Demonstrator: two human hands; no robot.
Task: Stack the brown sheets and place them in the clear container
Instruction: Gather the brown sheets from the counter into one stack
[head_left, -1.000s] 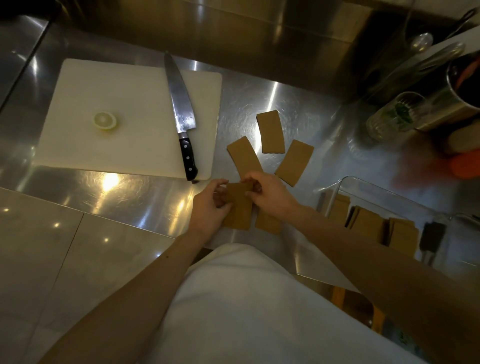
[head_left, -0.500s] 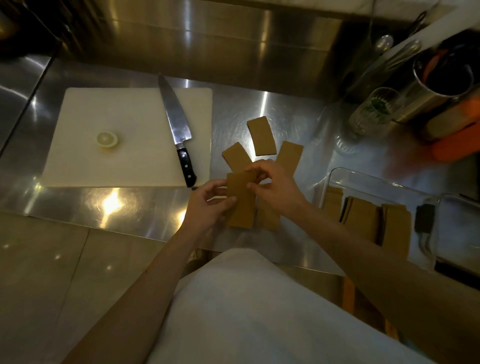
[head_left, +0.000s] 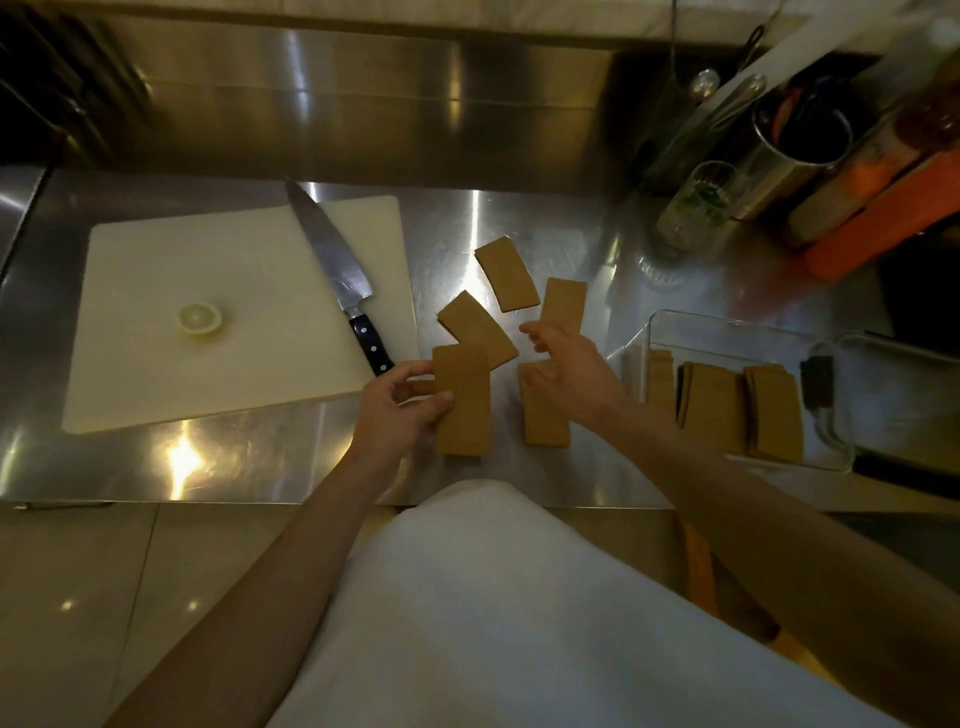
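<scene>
My left hand (head_left: 402, 410) grips a small stack of brown sheets (head_left: 462, 402) by its left edge, just above the steel counter. My right hand (head_left: 569, 371) hovers open with fingers spread, over another brown sheet (head_left: 543, 421) lying flat. Three more loose sheets lie beyond: one tilted (head_left: 475, 327) touching the held stack, one farther back (head_left: 506, 273), and one (head_left: 563, 304) partly behind my right fingers. The clear container (head_left: 654, 325) sits to the right and holds three stacks of brown sheets (head_left: 711, 400).
A white cutting board (head_left: 156, 312) lies at left with a chef's knife (head_left: 337, 275) and a lemon half (head_left: 200, 318). At back right stand a glass jar (head_left: 691, 213), a steel utensil pot (head_left: 789, 156) and an orange item (head_left: 883, 218). The counter edge runs close in front.
My right hand has let go of the stack and moved right, opening over the sheet beside it. My left hand keeps the stack.
</scene>
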